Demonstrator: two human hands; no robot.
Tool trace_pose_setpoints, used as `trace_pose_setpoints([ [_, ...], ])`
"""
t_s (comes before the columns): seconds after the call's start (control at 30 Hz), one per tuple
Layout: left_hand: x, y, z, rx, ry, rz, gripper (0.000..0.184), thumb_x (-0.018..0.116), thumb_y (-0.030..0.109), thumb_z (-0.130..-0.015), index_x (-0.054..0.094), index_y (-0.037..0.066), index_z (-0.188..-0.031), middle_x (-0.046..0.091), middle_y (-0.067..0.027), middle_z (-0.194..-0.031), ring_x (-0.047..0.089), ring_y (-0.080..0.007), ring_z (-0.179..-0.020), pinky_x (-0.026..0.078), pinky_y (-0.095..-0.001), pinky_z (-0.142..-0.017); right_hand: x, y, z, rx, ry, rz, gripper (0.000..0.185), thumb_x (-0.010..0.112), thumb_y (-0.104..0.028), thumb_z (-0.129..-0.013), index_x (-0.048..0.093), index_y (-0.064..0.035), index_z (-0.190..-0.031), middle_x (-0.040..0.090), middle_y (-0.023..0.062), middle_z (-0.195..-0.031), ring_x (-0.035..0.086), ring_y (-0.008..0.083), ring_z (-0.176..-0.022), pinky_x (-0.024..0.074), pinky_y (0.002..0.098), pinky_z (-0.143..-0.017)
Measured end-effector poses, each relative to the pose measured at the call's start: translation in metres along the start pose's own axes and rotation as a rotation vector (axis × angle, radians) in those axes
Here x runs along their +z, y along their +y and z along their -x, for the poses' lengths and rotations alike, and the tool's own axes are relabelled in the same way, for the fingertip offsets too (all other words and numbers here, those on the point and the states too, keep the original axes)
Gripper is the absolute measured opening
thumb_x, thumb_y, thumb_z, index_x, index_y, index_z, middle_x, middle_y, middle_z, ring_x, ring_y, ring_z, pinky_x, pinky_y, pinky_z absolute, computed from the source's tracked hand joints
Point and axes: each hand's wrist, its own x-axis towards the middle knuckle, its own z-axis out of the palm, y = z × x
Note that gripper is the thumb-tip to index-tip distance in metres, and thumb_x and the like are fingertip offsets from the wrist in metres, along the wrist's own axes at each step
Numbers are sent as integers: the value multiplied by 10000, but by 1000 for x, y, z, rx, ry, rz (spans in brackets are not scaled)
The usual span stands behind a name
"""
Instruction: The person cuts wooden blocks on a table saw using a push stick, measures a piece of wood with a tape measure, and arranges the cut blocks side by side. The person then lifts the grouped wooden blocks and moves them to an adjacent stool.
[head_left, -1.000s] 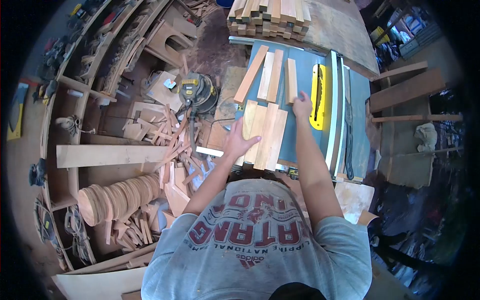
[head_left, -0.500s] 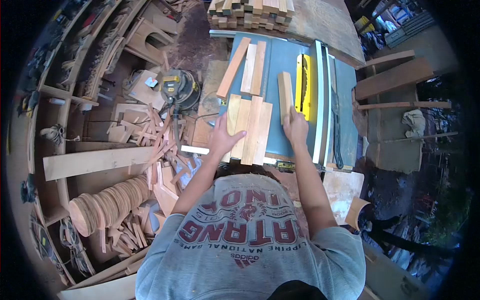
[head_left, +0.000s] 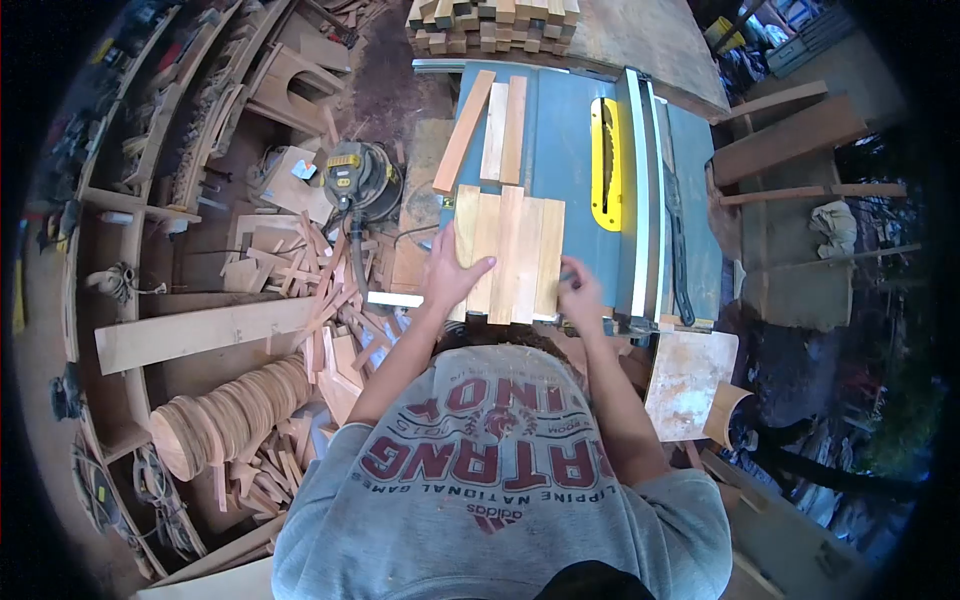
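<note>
Several wooden strips (head_left: 510, 255) lie side by side near the front edge of the blue saw table (head_left: 560, 130). My left hand (head_left: 453, 275) rests against the left side of this row, its thumb spread over the strips. At the right end, my right hand (head_left: 580, 290) is beside the outermost strip (head_left: 549, 258), its fingers bent and slightly blurred; whether they grip it is unclear. Farther back lie a reddish strip (head_left: 465, 132), tilted, and two more strips (head_left: 505, 130) next to each other.
A saw blade sits in a yellow insert (head_left: 607, 200), with a metal fence (head_left: 640, 200) to its right. Stacked wood blocks (head_left: 490, 25) stand behind the table. On the left are a black and yellow machine (head_left: 360, 175), scrap wood (head_left: 330, 350) and round wooden discs (head_left: 230, 410).
My right hand has brought the separate strip from near the yellow insert to the right end of the row. My left hand has stayed at the row's left side.
</note>
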Motion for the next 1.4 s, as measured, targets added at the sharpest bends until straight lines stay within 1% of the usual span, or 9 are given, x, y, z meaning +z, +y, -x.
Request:
trace_pose_setpoints([
  [0.17,-2,1,0,-65,-68,14,1067,858,525,-761,349,89,-1592,496,-202,-1509,526,-412,-1364,461,-504,-1103,34,-64,-119,-118,194,87,487,730,-209,-850,685,-47,-1307,718,170,-1120,691,340,-1039,544,451,-900],
  [0.37,-2,4,1,-88,-59,-68,1096,852,569,-749,339,103,-1599,486,-173,-1533,535,-408,-1361,466,-515,-1089,100,-110,-199,-44,105,372,999,903,-370,-741,437,-51,-1565,673,245,-1306,634,388,-1260,512,456,-1048],
  [0.5,-7,8,2,-92,-59,-57,1102,850,575,-744,337,113,-1603,501,-160,-1514,557,-408,-1332,477,-523,-1068,92,-78,-228,-111,42,123,993,911,-351,-736,445,-45,-1558,695,237,-1246,679,345,-1195,533,434,-1006],
  [0.57,-3,2,1,-83,-53,-53,1106,850,576,-743,332,115,-1605,504,-158,-1509,561,-409,-1325,478,-528,-1063,68,-91,-222,185,-84,-115,986,917,-335,-705,477,-69,-1546,708,221,-1259,685,347,-1184,527,445,-1037],
  [0.8,1,-4,1,-101,-48,-73,1115,850,587,-739,328,121,-1608,481,-158,-1533,550,-401,-1347,478,-539,-1068,29,-63,-243,64,119,201,623,728,-337,-854,647,-48,-1400,742,223,-1196,727,339,-1086,554,428,-947],
  [1.0,-4,0,-1,-126,-87,-53,1102,850,579,-745,338,110,-1601,467,-154,-1550,533,-380,-1373,479,-522,-1084,-21,-45,-128,-23,255,320,450,505,-251,-1000,657,-40,-1367,713,266,-1224,669,445,-1168,513,487,-1023],
  [1.23,-6,5,0,-88,-63,-31,1057,877,491,-760,360,106,-1599,524,-196,-1484,555,-404,-1335,477,-492,-1091,-34,-34,36,165,179,366,416,530,-158,-999,627,3,-1370,685,297,-1215,654,490,-1098,522,519,-948],
  [1.3,-7,8,-1,-92,-70,-25,1052,878,486,-761,365,102,-1596,523,-194,-1482,554,-399,-1338,472,-489,-1099,-23,-16,58,-174,166,512,411,555,-108,-958,640,-5,-1346,673,279,-1218,649,468,-1088,527,505,-930],
  [1.4,-5,6,1,-85,-73,-28,1053,873,496,-760,362,97,-1590,519,-185,-1481,552,-392,-1340,482,-501,-1080,-31,-22,53,-44,47,360,407,590,-112,-920,661,-14,-1308,674,251,-1192,648,423,-1089,523,496,-944],
])
